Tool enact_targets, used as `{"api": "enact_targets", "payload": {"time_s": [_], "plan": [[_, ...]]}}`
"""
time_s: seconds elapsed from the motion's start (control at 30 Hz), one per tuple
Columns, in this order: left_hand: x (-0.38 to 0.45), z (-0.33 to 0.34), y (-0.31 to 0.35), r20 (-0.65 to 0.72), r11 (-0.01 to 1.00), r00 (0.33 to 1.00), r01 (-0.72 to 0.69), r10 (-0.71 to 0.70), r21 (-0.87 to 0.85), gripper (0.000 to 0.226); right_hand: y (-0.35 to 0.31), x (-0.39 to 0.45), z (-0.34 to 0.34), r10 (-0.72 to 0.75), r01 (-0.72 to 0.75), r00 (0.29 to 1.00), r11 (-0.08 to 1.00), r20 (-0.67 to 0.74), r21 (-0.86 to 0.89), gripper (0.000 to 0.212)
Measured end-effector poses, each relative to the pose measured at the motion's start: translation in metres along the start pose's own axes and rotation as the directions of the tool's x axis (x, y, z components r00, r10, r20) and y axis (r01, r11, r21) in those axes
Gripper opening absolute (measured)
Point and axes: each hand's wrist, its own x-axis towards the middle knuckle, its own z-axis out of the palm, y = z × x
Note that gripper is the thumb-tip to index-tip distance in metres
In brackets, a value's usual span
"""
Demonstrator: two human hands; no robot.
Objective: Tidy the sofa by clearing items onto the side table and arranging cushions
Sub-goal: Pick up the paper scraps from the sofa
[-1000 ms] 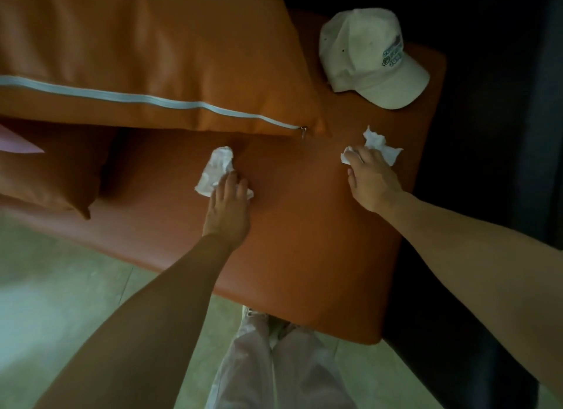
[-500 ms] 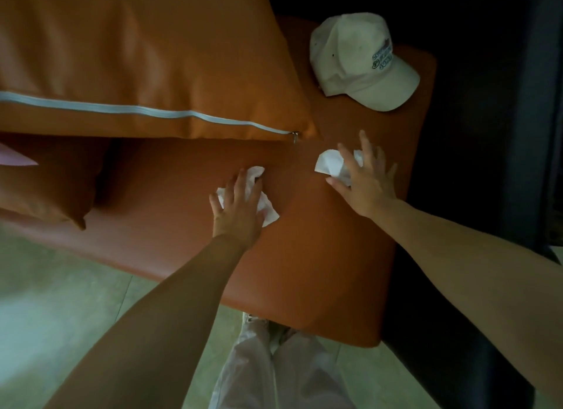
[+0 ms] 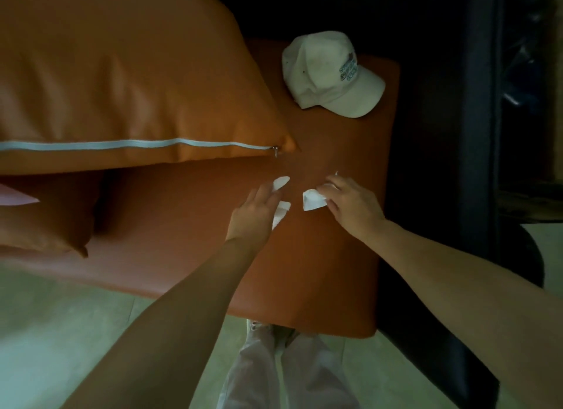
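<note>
We are leaning over the sofa [image 3: 189, 219] with both hands low on its seat, each working a tissue. Our left hand [image 3: 254, 209] is lying over one tissue [image 3: 281, 213], fingers fairly straight and pressing or gathering it rather than clearly closing round it; white bits are showing past the fingertips and beside the palm. Our right hand [image 3: 350, 203] is pinching the other tissue [image 3: 313, 200] between thumb and fingers, its free corner pointing left toward the first one. The two tissues are lying just beside each other, with only a narrow strip of seat between them, so the hands are close together but not touching.

The cap [image 3: 330, 76] is sitting farther back on the seat, beyond the right hand and nearer to it than to the left, its brim pointing right. The big cushion [image 3: 122, 82] is lying to the left of the cap. We are judging the side table to be out of view.
</note>
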Motion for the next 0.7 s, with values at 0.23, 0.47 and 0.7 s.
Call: {"api": "enact_targets", "payload": {"time_s": [0.23,0.47,0.7], "plan": [[0.021,-0.056,0.035,-0.011,0.96,0.961,-0.276,0.277,0.047,0.054,-0.006,-0.04,-0.062,0.053,-0.057,0.994,0.997,-0.092,-0.047,0.03],[0.044,-0.118,0.107,0.009,0.854,0.856,-0.516,0.517,0.057,0.048,0.007,-0.096,-0.129,0.179,-0.198,0.949,0.979,-0.26,-0.05,0.032],[0.044,-0.126,0.202,-0.066,0.75,0.749,-0.661,0.659,-0.009,0.047,0.053,-0.176,-0.162,0.394,-0.395,0.827,0.915,-0.4,0.084,0.044]]}}
